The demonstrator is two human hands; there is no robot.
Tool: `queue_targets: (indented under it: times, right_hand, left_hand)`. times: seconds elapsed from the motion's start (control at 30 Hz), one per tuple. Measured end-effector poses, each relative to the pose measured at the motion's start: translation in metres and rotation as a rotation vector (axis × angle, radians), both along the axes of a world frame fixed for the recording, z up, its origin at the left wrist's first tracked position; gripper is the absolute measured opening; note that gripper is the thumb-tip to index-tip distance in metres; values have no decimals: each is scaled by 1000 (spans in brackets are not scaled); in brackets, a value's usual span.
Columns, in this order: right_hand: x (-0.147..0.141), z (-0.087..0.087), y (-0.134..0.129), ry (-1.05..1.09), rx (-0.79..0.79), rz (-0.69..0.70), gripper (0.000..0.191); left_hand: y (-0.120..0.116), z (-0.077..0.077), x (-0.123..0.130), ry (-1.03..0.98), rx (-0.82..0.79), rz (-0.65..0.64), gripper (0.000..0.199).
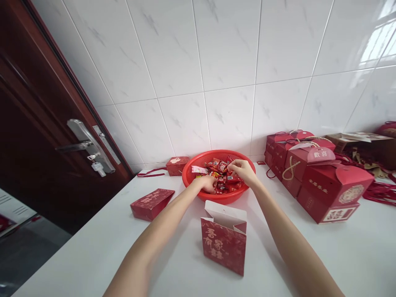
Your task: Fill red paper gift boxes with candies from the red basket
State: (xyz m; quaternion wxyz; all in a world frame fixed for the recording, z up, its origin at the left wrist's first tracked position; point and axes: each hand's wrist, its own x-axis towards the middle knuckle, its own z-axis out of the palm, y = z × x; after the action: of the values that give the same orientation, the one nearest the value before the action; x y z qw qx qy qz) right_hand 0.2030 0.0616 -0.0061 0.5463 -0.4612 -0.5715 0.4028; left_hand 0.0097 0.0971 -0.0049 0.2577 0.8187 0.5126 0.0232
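A red plastic colander basket (187,178) stands against the wall, holding several wrapped candies (222,166), mostly red. Both my hands reach into it. My left hand (208,184) is at the near left of the pile, its fingers curled down among the candies and the tips hidden. On the right side, my right hand (242,170) pinches at a red wrapper, thumb and fingers close together. Between my forearms an upright red gift box (223,247) with gold lettering stands with its top open, in front of the basket.
A red box (151,203) lies left of my left forearm, and a small red box (177,166) sits beside the basket. Stacked red boxes (331,185) with rope handles are at right, near an open cardboard carton (365,142). A door with keys (98,167) borders the left.
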Motion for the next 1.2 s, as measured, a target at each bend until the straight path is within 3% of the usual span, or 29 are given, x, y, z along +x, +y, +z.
queue_targets:
  times: [0.1,0.23,0.5,0.83,1.2]
  right_hand:
    - [0,-1,1,-18,3,5,14]
    - [1,-2,2,-50,-11,38,20]
    - [-1,3,-7,-94,-75,235,29]
    - [1,-1,0,-26,-90,205,27]
    - [4,-6,3,2,-33,37,23]
  left_hand:
    - [-2,2,-2,-166,-36,8,24]
    - [-4,6,2,-489,38,35,31]
    - [0,5,1,-872,77,88,36]
    - [-2,7,4,-951,-48,81,26]
    - [-7,9,3,-930,-91,99,48]
